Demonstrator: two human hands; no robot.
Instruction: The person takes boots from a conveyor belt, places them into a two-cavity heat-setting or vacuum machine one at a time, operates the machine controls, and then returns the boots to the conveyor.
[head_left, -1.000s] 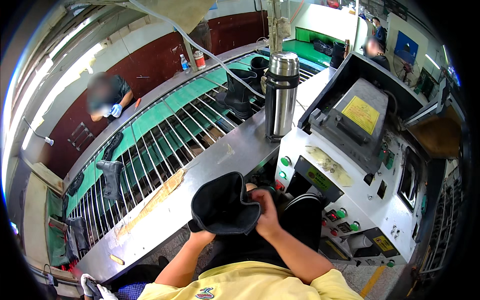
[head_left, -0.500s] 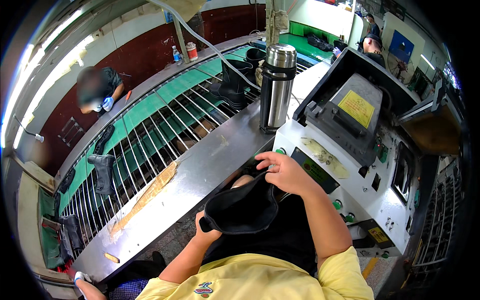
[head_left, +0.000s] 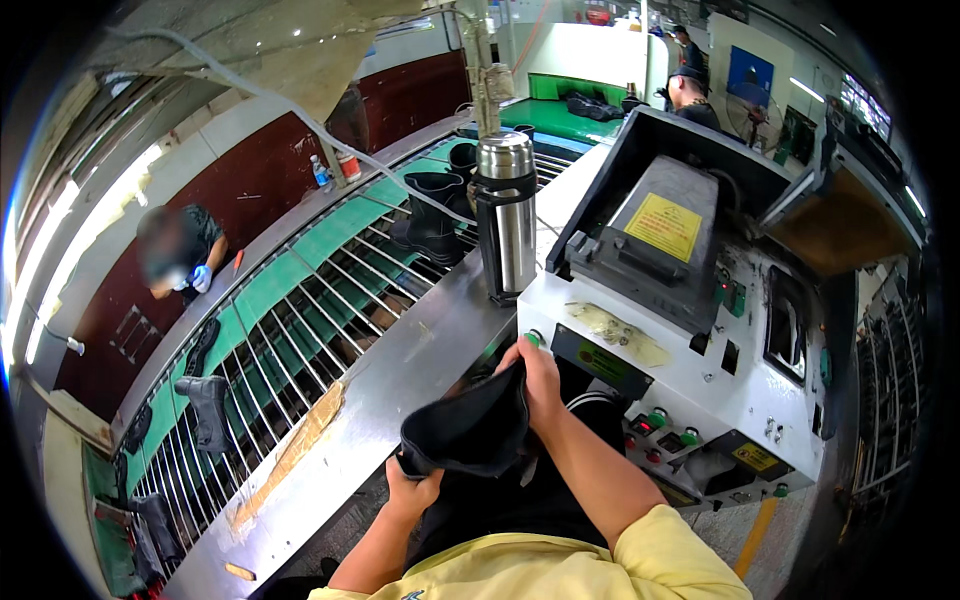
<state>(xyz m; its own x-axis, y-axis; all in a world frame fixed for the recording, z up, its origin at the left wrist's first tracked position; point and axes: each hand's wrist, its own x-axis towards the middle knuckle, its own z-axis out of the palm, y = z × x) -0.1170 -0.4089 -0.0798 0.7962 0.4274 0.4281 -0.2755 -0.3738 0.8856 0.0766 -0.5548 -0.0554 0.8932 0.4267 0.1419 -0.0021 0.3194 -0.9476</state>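
A black boot (head_left: 468, 428) is in front of my body, its wide shaft opening turned up towards me. My left hand (head_left: 413, 488) is closed on the near left edge of the shaft, thumb on the outside. Along the right side of the shaft my right hand (head_left: 535, 383) is closed on the boot, fingertips near the far upper edge. The foot of the boot is hidden beneath the shaft. Just right of my right hand stands a white machine (head_left: 545, 310) with green buttons and a dark boxy top.
A metal ledge (head_left: 390, 385) runs beside a conveyor of metal bars (head_left: 300, 330), where black boots (head_left: 207, 412) lie. A steel thermos (head_left: 507, 225) stands on the ledge. A co-worker (head_left: 180, 250) with a gloved hand is across the conveyor; another person (head_left: 692, 98) is farther back.
My right hand has come down from its raised, loose position onto the boot's right side. The boot has shifted slightly left and tilted. The whole view has also turned a little.
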